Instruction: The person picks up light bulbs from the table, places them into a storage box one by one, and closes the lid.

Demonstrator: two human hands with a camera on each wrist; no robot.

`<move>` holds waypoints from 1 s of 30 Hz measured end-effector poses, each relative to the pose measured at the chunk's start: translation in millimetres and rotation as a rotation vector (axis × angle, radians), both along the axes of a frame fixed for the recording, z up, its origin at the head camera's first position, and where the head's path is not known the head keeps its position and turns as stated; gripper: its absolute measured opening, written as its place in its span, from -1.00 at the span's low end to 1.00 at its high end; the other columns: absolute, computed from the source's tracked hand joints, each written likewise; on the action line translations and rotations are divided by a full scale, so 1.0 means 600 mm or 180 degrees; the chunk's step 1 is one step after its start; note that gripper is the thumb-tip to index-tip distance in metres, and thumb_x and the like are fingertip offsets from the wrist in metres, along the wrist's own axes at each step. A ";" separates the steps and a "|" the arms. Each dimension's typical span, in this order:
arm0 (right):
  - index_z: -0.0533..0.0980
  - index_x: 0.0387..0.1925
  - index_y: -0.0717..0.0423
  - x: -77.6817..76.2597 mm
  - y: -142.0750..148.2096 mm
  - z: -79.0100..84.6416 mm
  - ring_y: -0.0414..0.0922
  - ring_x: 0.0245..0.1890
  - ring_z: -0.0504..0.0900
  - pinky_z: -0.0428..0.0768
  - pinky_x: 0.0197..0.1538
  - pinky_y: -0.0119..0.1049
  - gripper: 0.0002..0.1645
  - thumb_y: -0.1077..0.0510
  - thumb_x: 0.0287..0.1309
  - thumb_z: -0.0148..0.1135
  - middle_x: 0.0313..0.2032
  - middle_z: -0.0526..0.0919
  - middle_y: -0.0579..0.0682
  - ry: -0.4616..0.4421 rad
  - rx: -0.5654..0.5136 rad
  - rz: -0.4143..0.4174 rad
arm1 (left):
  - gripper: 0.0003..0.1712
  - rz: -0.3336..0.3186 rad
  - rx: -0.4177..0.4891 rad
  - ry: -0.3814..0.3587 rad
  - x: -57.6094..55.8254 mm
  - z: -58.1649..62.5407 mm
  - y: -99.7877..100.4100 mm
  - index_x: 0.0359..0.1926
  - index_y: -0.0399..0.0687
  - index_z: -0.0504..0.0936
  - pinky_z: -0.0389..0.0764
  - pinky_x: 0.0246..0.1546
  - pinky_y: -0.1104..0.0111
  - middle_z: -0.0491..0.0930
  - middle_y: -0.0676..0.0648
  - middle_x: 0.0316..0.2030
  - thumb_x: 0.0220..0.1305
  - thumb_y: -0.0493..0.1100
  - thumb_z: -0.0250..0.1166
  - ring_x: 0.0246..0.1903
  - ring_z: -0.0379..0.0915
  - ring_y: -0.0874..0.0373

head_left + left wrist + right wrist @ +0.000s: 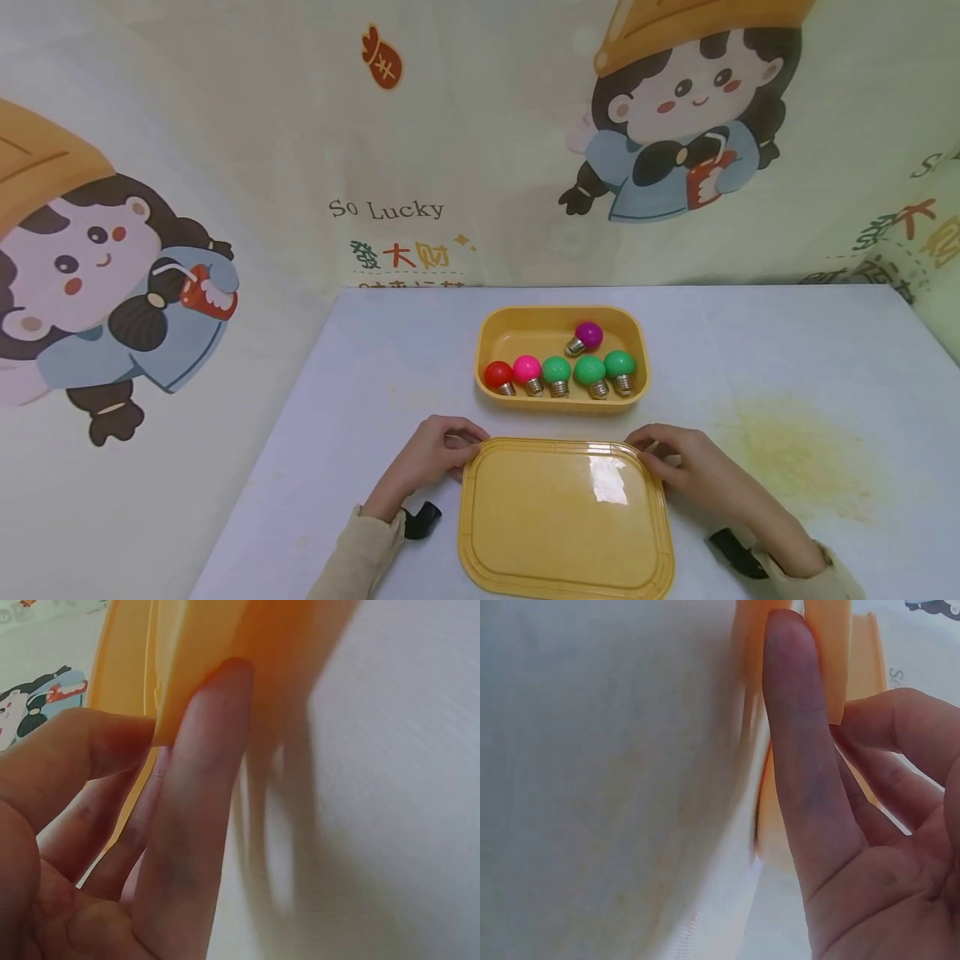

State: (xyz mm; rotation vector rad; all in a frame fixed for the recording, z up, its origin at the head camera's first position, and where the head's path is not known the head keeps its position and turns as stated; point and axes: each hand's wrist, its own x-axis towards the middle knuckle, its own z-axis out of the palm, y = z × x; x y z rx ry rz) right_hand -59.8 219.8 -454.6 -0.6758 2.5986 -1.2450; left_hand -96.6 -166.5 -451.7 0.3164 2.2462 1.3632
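Note:
Before me in the head view is a yellow rectangular lid (551, 525) with rounded corners and a raised rim. My left hand (429, 454) pinches its far left corner between thumb and fingers. At the far right corner, my right hand (686, 462) pinches the rim the same way. Both wrist views show a thumb pressed on the lid (202, 645) from one side, with fingers at its edge. Just beyond it sits an open yellow box (517, 342). Inside are small light bulbs: a red bulb (497, 374), a pink bulb (527, 368), three green bulbs (557, 371) and a purple bulb (589, 335).
The white table (382, 358) meets a cartoon-printed backdrop (495, 150) at its far edge. A yellowish stain (802, 454) marks the tabletop on the right. Black straps (422, 521) show at both wrists beside the beige sleeves.

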 end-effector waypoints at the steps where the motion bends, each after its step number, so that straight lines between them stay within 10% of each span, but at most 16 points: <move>1: 0.60 -0.03 0.04 -0.001 0.001 0.000 -0.32 -0.25 0.64 0.66 -0.28 -0.39 -0.78 0.25 0.31 0.23 -0.14 0.70 -0.08 -0.0007 -0.0014 0.0009 | -0.82 -0.0004 0.0035 -0.0033 0.000 0.001 -0.001 -0.09 -0.13 0.72 0.72 -0.48 0.24 0.71 -0.12 -0.23 0.31 -0.28 0.29 -0.44 0.67 0.12; 30: 0.56 0.06 0.12 -0.006 0.002 0.026 -0.35 -0.37 0.60 0.63 -0.45 -0.39 -0.63 0.14 0.23 0.35 -0.14 0.67 0.01 -0.0039 -0.0214 -0.0217 | -0.63 0.0084 0.0261 -0.0049 -0.010 0.037 -0.009 0.01 -0.01 0.68 0.74 -0.30 0.24 0.70 -0.06 -0.13 0.17 -0.12 0.47 -0.24 0.67 0.07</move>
